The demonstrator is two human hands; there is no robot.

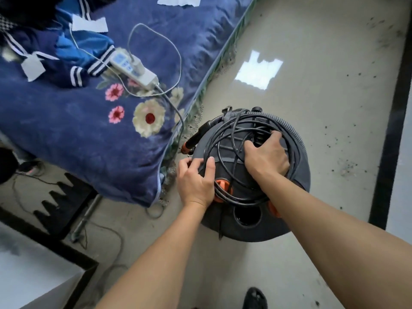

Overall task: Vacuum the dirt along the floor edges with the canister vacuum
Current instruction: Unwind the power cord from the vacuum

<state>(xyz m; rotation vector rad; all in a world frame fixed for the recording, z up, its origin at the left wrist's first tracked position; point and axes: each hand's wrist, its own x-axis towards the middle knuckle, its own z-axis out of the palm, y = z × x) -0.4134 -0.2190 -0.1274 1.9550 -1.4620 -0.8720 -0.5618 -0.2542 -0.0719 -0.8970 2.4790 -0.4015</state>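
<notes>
Gripping coiled cord (240, 200) atop vacuum (298, 175) with left hand (196, 181) and right hand (266, 156), fingers curled. Unwinding and vacuuming right-edge dirt (346, 168) pending.

A black cord (231, 139) lies coiled on top of the grey canister vacuum (297, 172), the left hand (195, 181) gripping loops at its left rim, the right hand (266, 156) curled into loops near its centre, dirt specks (347, 168) dotting the floor to its right.

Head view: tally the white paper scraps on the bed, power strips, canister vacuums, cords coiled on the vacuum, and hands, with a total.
White paper scraps: 3
Power strip: 1
Canister vacuum: 1
Coiled black cord: 1
Hands, left hand and right hand: 2
Total: 8
</notes>
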